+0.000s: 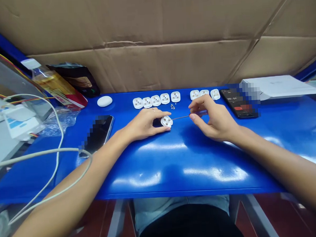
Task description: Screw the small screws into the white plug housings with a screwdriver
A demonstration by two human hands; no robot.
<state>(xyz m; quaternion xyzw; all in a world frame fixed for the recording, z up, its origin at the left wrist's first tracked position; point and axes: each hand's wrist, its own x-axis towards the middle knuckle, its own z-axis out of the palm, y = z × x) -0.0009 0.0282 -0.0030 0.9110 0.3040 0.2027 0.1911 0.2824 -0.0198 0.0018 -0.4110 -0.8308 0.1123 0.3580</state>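
Note:
My left hand (145, 124) rests on the blue table (176, 160) and pinches a small white plug part (166, 121) between thumb and fingers. My right hand (212, 117) is closed round a thin screwdriver (185, 116) with a red handle; its tip points left and touches the plug part. Behind my hands lies a row of several white plug parts (156, 100), with three more (204, 93) to the right. A few tiny screws (172, 106) sit loose between the row and my hands.
A dark phone (97, 134) lies left of my left hand and another phone (238, 102) with a lit screen lies right. A white oval case (104, 101), a bottle (52, 83), white cables (56, 152), a white box (275, 85) and a cardboard wall (154, 41) surround the table.

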